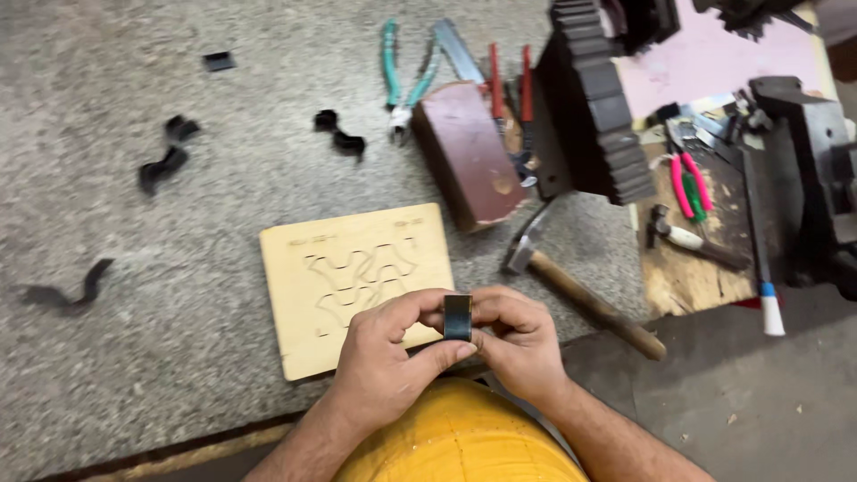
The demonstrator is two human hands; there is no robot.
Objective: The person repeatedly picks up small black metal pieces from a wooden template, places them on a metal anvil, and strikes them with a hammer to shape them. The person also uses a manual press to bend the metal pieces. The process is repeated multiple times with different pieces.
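both hands pinching a short dark metal strip above a slotted plywood board

head view: the left hand [379, 357] and the right hand [518, 344] are meeting at the middle of the frame, both closed in a fingertip pinch on one short dark metal strip [458, 318]. the strip is standing upright between them, its long axis running near vertical, its flat face turned toward the camera. the left thumb is pressing at its lower edge; the right fingers are wrapping its far side. neither hand is nearer than the other: the strip is sitting squarely between the two.

the strip is hovering just over the near right corner of a pale plywood board [357, 286] cut with wavy slots; whether it is touching the board cannot be told. the board is lying flat on a grey carpeted surface [134, 312].

lying apart on that surface are several bent dark strips [163, 166]. beyond the board are resting a maroon block [469, 152], teal-handled pliers [402, 85], and a wooden-handled hammer [580, 290], all clear of the hands.
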